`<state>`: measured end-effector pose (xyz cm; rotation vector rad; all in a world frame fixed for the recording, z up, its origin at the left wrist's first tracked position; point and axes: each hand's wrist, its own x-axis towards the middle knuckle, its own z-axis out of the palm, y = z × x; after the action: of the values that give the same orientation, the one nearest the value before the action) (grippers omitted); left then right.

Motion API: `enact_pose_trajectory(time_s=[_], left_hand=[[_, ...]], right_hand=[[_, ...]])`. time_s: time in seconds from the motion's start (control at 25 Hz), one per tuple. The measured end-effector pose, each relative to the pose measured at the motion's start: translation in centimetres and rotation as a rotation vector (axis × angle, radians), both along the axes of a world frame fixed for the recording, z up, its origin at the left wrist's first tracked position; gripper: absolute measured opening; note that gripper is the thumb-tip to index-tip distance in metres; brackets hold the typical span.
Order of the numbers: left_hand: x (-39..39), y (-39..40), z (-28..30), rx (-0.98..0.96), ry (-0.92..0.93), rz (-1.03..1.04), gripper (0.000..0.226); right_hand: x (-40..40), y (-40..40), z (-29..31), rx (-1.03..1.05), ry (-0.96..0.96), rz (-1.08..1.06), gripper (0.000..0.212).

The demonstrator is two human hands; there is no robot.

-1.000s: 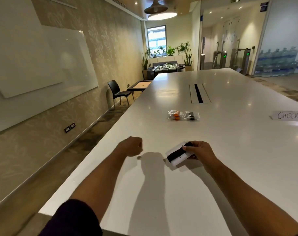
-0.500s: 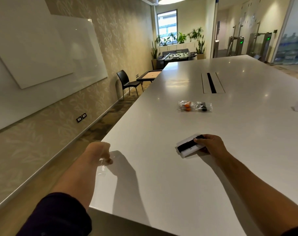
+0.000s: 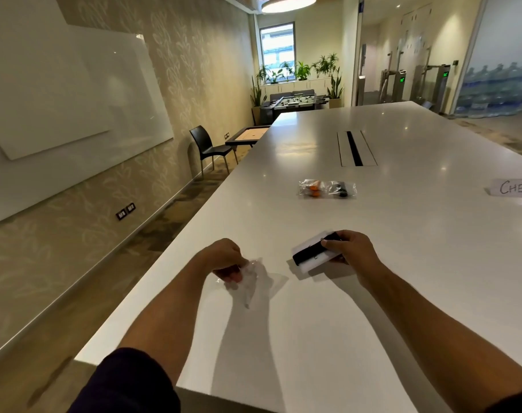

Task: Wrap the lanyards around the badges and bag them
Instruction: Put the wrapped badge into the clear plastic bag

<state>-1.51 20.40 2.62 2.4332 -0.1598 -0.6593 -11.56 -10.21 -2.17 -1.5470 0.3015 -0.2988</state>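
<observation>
Since half a second ago your left hand (image 3: 227,261) is coming back over the table (image 3: 402,263), its grip pinching a clear bag (image 3: 251,283) for loading. Your right hand (image 3: 353,248) is pinching the wrapped badge (image 3: 311,254) beside it, keeping the lanyard tight.

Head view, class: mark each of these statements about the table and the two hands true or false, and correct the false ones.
1. The right hand holds a white badge wrapped in a black lanyard. True.
2. The left hand is empty. False: it holds a clear plastic bag.
3. Two filled bags lie farther up the table. True.
4. The paper sign lies left of the hands. False: it lies at the right edge.
</observation>
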Motion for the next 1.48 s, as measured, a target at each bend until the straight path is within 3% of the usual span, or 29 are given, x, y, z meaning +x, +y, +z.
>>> enact_pose_trajectory(time_s=[0.16, 0.32, 0.48, 0.64, 1.04, 1.2, 1.32, 1.48], left_hand=[[-1.1, -5.7, -1.5, -0.136, 0.011, 0.003, 0.018], [-1.8, -9.7, -2.8, -0.187, -0.118, -0.01, 0.041], [-2.4, -11.4, -2.3, -0.044, -0.355, -0.184, 0.05], [-3.3, -11.3, -1.2, 0.303, -0.487, -0.532, 0.058], [-5.7, -12.1, -1.6, 0.466, -0.684, -0.685, 0.012], [-5.7, -12.2, -1.9, 0.357, -0.71, -0.596, 0.011], [-5.5, -12.0, -2.0, 0.119, -0.601, -0.387, 0.023], [-5.6, -12.3, -1.6, -0.184, -0.452, -0.138, 0.019]], right_hand=[[-0.7, -1.1, 0.2, 0.01, -0.005, -0.067, 0.017], [-1.7, -3.0, -0.4, 0.019, 0.015, -0.233, 0.021], [-2.7, -4.7, -1.0, 0.018, 0.027, -0.332, 0.02], [-3.2, -5.3, -1.4, 0.007, 0.04, -0.338, 0.021], [-3.3, -4.1, -0.9, 0.041, 0.031, -0.299, 0.023], [-3.6, -3.5, -0.3, 0.096, -0.002, -0.249, 0.028], [-3.7, -2.8, 0.3, 0.125, -0.063, -0.178, 0.032], [-3.7, -2.0, 0.8, 0.057, -0.095, -0.15, 0.032]])
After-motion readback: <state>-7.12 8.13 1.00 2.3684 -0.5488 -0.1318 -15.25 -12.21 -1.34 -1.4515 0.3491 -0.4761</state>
